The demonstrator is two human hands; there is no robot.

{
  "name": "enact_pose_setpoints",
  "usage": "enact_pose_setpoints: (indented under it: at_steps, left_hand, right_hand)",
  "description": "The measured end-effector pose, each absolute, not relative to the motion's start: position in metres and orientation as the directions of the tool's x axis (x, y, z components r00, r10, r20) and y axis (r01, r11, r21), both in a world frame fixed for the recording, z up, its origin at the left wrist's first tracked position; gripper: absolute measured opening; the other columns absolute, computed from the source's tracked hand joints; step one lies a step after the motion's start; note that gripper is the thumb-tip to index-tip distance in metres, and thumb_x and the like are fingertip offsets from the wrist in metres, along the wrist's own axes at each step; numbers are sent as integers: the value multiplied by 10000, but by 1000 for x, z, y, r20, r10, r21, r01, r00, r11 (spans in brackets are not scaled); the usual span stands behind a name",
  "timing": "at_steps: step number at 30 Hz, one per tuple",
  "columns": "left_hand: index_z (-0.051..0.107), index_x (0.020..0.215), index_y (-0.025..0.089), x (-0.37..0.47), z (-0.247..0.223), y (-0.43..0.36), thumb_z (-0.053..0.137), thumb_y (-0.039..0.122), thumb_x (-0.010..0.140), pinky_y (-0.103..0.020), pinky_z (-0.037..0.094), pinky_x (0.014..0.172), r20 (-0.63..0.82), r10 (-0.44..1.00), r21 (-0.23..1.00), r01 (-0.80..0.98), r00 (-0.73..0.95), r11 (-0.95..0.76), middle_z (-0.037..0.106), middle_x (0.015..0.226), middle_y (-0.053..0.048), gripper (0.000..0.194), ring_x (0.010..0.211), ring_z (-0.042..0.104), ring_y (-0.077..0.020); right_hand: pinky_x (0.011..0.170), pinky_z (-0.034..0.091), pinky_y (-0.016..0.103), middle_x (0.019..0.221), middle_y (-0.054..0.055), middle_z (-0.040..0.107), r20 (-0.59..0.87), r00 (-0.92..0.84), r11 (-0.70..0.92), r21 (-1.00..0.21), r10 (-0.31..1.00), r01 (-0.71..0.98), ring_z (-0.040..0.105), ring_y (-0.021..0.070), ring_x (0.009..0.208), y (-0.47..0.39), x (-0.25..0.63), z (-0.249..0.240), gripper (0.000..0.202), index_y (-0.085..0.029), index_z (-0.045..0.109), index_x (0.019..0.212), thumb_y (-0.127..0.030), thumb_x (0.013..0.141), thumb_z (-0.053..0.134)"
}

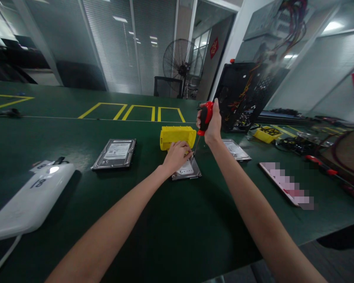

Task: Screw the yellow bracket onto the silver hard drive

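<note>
Upright in my right hand (211,122) is a screwdriver (207,117) with a red and black handle, my fingers wrapped round it. Its thin shaft slants down to the far right corner of a hard drive (186,169) lying on the table. My left hand (177,157) rests over the far left part of that drive, gripping it with curved fingers, the fingertips close to the screwdriver tip. The tip itself and any screw under it are too small to make out. Just behind my left hand stands a yellow plastic bin (177,135).
Other hard drives lie left (115,154) and right (236,150). A white device (32,200) with a cable is at left, a phone (283,182) at right. An open computer case (238,94), a small yellow bin (267,134) and cables (301,145) stand at the back right.
</note>
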State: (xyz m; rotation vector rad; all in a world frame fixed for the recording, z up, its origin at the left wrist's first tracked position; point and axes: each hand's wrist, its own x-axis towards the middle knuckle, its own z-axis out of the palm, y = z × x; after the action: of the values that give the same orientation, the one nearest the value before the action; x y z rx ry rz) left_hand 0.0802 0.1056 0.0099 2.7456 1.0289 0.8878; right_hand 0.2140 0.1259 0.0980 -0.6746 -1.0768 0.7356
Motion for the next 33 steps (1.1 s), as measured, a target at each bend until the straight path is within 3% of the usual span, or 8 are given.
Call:
enact_pose_setpoints:
  at_steps: [6,10,16,22,33]
  left_hand:
    - [678,1015,180,80,10,107,516,216,943,-370,384,891,463,599,242,557,653,-794,615,1110,-49,181,1053,549,-222]
    - [666,1049,186,78,11,107,489,215,942,-383,371,910,434,589,250,537,682,-806,603,1135,-48,209,1094,526,-231]
    - [668,1031,207,77,10,109,512,291,919,-409,355,937,392,588,300,506,708,-809,601,1142,-34,210,1117,503,-243]
    - [685,1001,227,77,12,110,529,496,915,-445,322,936,342,591,319,501,731,-804,607,1164,-25,323,1128,492,-273]
    - [689,990,227,77,15,109,479,526,930,-421,311,904,330,577,284,504,748,-816,626,1169,-30,370,1113,487,-271]
  right_hand:
    - [369,324,200,603,-47,542,539,231,584,-776,810,-239,457,61,423,125,214,100,466,-236,602,883,-677,814,468]
    - [401,382,203,637,-43,568,556,183,585,-780,811,-222,491,60,448,124,215,102,440,-217,630,874,-639,798,531]
    - [472,448,219,679,-27,585,553,206,584,-800,807,-139,550,72,509,124,216,104,495,-211,609,849,-690,786,504]
    - [469,447,221,708,-24,596,556,198,584,-802,807,-126,563,76,533,123,214,103,434,-218,584,849,-646,794,532]
    - [409,390,222,666,-54,594,538,76,542,-823,840,-171,510,72,480,122,214,103,400,-258,513,875,-600,724,655]
